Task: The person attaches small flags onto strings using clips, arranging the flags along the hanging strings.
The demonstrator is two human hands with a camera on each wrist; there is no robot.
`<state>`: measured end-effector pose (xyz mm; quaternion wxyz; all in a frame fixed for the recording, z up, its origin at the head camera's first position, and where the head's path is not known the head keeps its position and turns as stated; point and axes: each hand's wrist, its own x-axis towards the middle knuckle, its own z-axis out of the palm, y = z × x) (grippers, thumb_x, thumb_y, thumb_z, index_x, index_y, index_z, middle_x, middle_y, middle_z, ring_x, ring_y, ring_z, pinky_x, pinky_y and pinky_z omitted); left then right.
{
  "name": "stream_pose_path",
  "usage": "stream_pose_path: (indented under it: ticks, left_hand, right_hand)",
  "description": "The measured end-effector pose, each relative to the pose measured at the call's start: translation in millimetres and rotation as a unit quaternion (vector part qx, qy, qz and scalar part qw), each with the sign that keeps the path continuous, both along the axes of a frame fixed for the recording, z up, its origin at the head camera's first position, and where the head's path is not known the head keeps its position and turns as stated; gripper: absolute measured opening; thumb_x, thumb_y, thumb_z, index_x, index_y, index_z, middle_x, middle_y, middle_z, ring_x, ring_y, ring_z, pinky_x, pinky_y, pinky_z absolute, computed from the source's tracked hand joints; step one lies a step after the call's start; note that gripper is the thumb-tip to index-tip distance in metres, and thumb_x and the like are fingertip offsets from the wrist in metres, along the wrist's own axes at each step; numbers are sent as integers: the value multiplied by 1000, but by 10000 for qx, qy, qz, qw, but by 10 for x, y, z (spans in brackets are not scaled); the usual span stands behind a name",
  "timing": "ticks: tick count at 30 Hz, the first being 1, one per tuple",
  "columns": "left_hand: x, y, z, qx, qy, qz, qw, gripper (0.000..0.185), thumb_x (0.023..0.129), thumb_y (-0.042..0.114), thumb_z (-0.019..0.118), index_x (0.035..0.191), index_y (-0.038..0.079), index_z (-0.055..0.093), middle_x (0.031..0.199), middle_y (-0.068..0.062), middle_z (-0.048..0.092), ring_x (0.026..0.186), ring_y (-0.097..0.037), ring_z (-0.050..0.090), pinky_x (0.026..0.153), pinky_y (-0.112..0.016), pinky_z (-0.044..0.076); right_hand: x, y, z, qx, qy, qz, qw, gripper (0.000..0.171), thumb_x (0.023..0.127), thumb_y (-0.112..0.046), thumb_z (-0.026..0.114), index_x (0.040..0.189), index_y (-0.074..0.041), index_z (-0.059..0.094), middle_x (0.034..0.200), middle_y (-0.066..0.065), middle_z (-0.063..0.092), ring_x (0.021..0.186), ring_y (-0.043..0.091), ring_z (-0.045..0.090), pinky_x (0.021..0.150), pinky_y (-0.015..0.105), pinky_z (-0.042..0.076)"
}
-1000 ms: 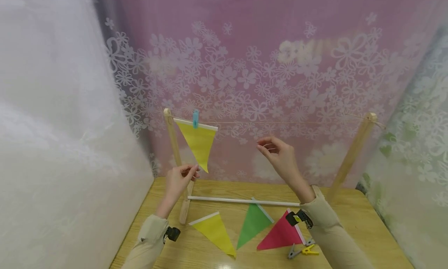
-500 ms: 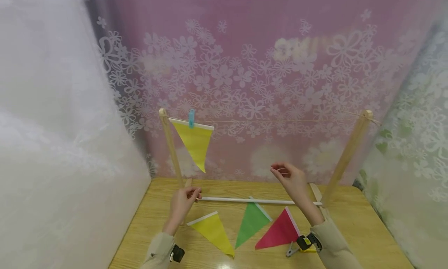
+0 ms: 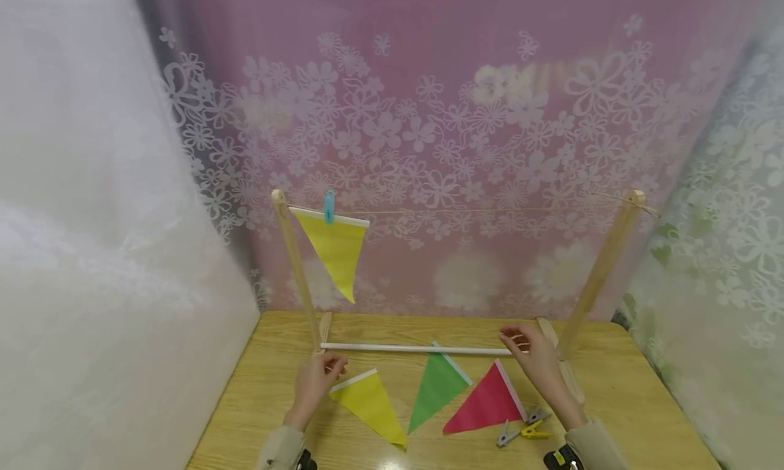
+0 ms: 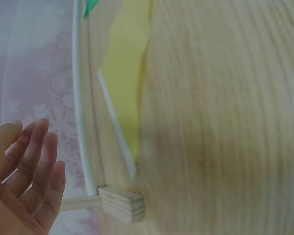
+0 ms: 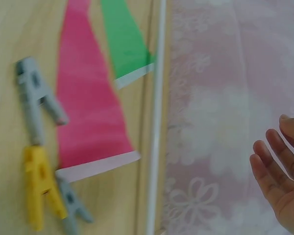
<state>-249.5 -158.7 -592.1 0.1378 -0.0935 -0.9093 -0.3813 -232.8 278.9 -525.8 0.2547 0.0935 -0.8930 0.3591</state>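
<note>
My left hand (image 3: 314, 383) is held near the foot of the left post, beside a yellow pennant (image 3: 375, 410) lying on the table. Its fingers are loosely bent, with nothing between them in the left wrist view. My right hand (image 3: 537, 358) hovers by the right end of a white rod (image 3: 416, 349), fingers relaxed and holding nothing. Between the hands lie a green pennant (image 3: 436, 392) and a red pennant (image 3: 486, 403). Beside the red one are a yellow clothespin (image 5: 38, 183) and two grey clothespins (image 5: 36, 93). Another yellow pennant (image 3: 335, 249) hangs from the string by a blue clothespin (image 3: 329, 207).
A thin string (image 3: 465, 211) runs between the left wooden post (image 3: 292, 259) and the right wooden post (image 3: 603, 273). The white rod joins the posts low down. Behind the wooden table (image 3: 637, 388) hangs a pink flowered curtain (image 3: 429, 252), with pale sheets on both sides.
Both hands have come down from near the string and hanging pennant toward the table, the right hand also moving rightward. The hanging pennant stays clipped. The head view has shifted slightly.
</note>
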Motion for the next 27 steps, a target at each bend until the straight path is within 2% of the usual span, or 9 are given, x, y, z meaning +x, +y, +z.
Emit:
stream_pose_path:
  ticks: [5, 8, 11, 14, 17, 21, 27]
  left_hand:
    - [49, -72, -143, -353, -157, 272, 9989, 8, 95, 19, 74, 92, 13, 77, 82, 4, 74, 69, -12, 68, 59, -28, 56]
    - [74, -109, -207, -442, -362, 428, 9974, 6, 92, 19, 76, 93, 14, 77, 86, 2, 75, 71, -13, 69, 60, -29, 56]
    - [89, -142, -250, -432, -389, 474, 9972, 4, 89, 15, 79, 91, 13, 77, 85, 0, 75, 71, -15, 70, 59, -31, 56]
    - [101, -169, -282, -398, -413, 493, 9971, 5, 87, 12, 80, 90, 14, 77, 84, 0, 75, 71, -15, 70, 59, -32, 56]
    - [111, -190, -315, -490, -403, 466, 9969, 5, 87, 11, 80, 89, 14, 77, 83, 1, 75, 71, -15, 70, 59, -32, 56]
    - [122, -218, -354, -688, -373, 413, 9961, 6, 86, 9, 80, 88, 14, 77, 81, 2, 74, 70, -14, 68, 57, -30, 53]
    - [136, -245, -399, -909, -478, 446, 9937, 12, 82, 7, 83, 86, 16, 75, 79, 5, 72, 69, -11, 65, 54, -27, 50]
  right_hand:
    - [124, 113, -238, 131, -198, 9, 9997, 13, 89, -4, 77, 102, -6, 74, 91, 6, 75, 76, 25, 72, 63, 25, 58]
    - [186, 145, -395, 172, -596, -60, 9981, 12, 90, -6, 76, 102, -9, 73, 90, 2, 74, 76, 21, 71, 63, 23, 57]
    - [255, 149, -540, 72, -1098, -7, 9939, 11, 91, -8, 76, 102, -8, 74, 90, 0, 74, 77, 17, 70, 63, 22, 57]
    - [346, 147, -666, -93, -1627, 298, 9862, 11, 93, -12, 75, 103, -7, 74, 91, 0, 74, 79, 14, 70, 65, 21, 57]
    - [432, 161, -770, -116, -1971, 687, 9779, 12, 95, -16, 73, 103, -8, 73, 92, -1, 74, 80, 11, 69, 66, 22, 57]
    - [510, 193, -884, 207, -2084, 986, 9728, 12, 94, -19, 74, 100, -9, 73, 90, -5, 73, 77, 3, 65, 66, 22, 57]
    - [611, 237, -947, 559, -2453, 1223, 9601, 12, 94, -24, 74, 98, -13, 75, 89, -10, 70, 75, -4, 58, 65, 21, 53]
